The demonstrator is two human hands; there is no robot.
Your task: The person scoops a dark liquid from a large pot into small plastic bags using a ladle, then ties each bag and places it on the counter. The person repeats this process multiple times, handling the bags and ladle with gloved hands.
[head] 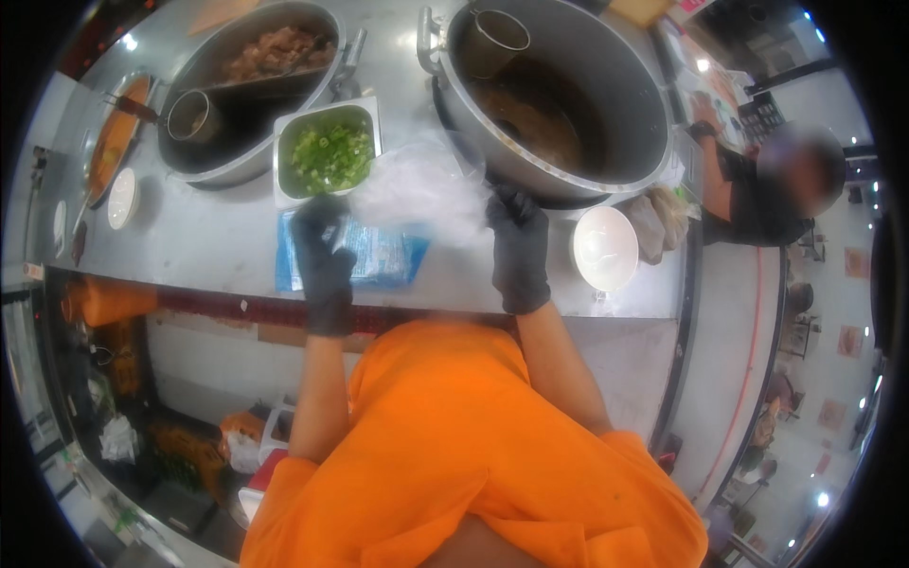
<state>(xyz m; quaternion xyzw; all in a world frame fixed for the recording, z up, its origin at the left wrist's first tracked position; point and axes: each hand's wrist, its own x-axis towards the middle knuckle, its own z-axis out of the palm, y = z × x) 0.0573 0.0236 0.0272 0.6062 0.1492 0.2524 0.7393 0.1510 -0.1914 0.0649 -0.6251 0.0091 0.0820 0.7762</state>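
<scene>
A clear plastic bag (426,188), blurred and crumpled, stretches above the counter between my two hands. My right hand (520,248), in a black glove, has its fingers closed on the bag's right edge. The bag's left side reaches my left hand (323,266), also black-gloved, whose curled fingers pinch clear film. Under the left hand lies a blue-and-white printed plastic packet (380,259), partly covered by it. Just beyond stands a square metal container (278,163) of chopped green onions (330,153). To the right of my right hand sits a white bowl (606,248).
A large pot (639,99) holds dark broth and a strainer (501,35). Another pot (167,142) holds meat pieces (280,53) and a ladle (192,117). Left are an orange-filled tray (117,135) and a small white bowl (123,199). Bags (657,224) and another person (753,192) are right.
</scene>
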